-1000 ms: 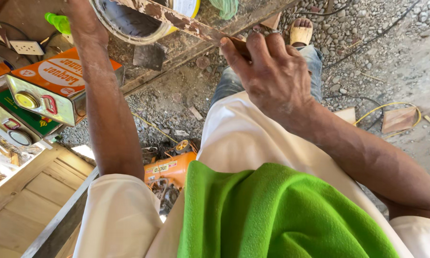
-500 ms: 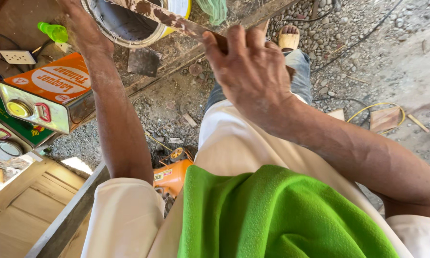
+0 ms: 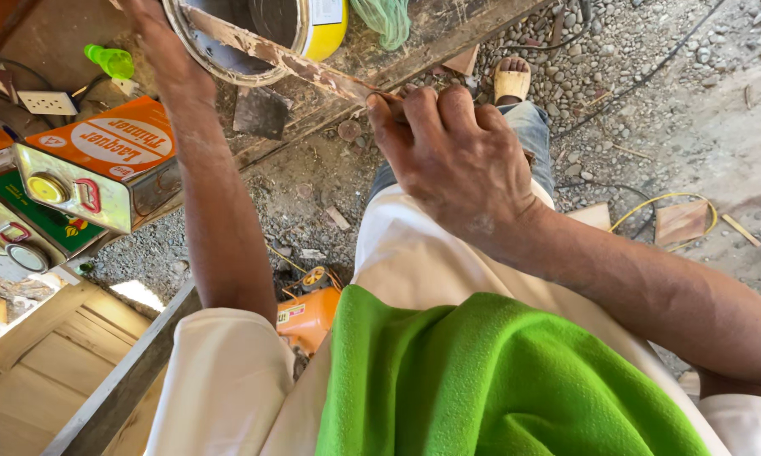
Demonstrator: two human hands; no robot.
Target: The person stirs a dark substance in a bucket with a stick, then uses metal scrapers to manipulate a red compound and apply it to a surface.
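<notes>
The right hand [image 3: 456,156] is closed around a paint-crusted wooden stick [image 3: 271,55]. The stick's long axis runs up-left from that hand across the open yellow paint can [image 3: 317,25]. The left hand [image 3: 148,21] rests at the can's rim, closer to it; its grip cannot be told.

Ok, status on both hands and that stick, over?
Right hand gripping flat paint-crusted wooden stick. Left hand steadying round open yellow-sided tin can. Stick lies across can rim. Nothing blocking.
</notes>
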